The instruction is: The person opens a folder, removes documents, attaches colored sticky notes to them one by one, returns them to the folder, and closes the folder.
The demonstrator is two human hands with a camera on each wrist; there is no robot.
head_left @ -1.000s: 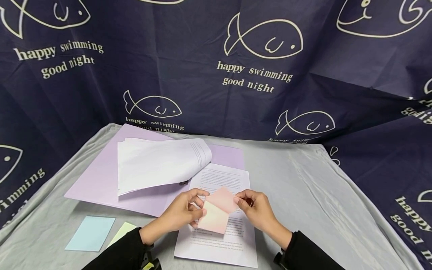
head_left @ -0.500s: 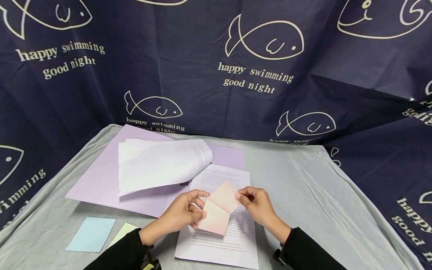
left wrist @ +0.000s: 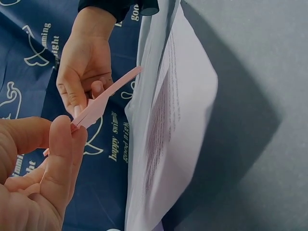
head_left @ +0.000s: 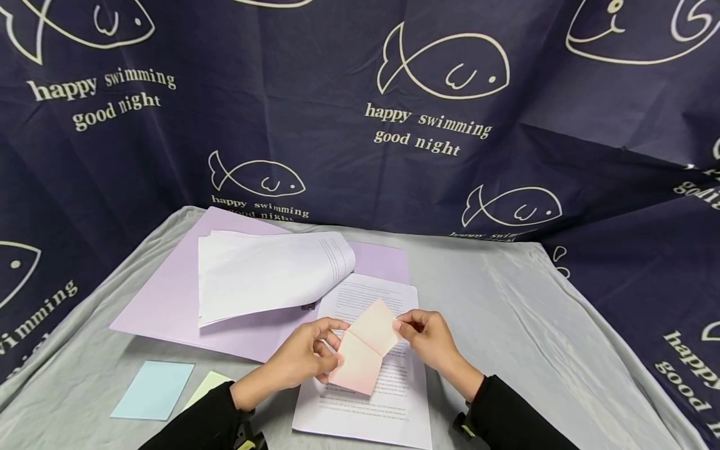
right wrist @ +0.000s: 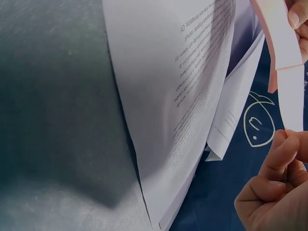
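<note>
My left hand point(head_left: 306, 351) holds a pink sticky note pad point(head_left: 354, 369) between thumb and fingers, above a printed page. My right hand point(head_left: 432, 337) pinches the edge of a pink sheet point(head_left: 375, 326) that angles up from the pad, with a crease line where the two meet. Seen from the right wrist, the pad point(right wrist: 272, 53) has some thickness, and the sheet point(right wrist: 291, 98) stretches from it down to the right fingertips. The printed page point(head_left: 388, 406) lies beneath both hands, partly covered by them and the pad.
A lilac folder point(head_left: 163, 300) lies open at the back left, with white pages point(head_left: 259, 275) flipped back over it. A blue sticky note pad point(head_left: 153, 390) and a pale green one point(head_left: 205, 386), partly hidden by the left sleeve, lie front left. A grey cloth point(head_left: 506, 325) covers the table.
The pink sheet in my right fingers has swung up and turned slightly, standing more upright against the pad. My left hand stays almost in place, and the pad tilts a little.
</note>
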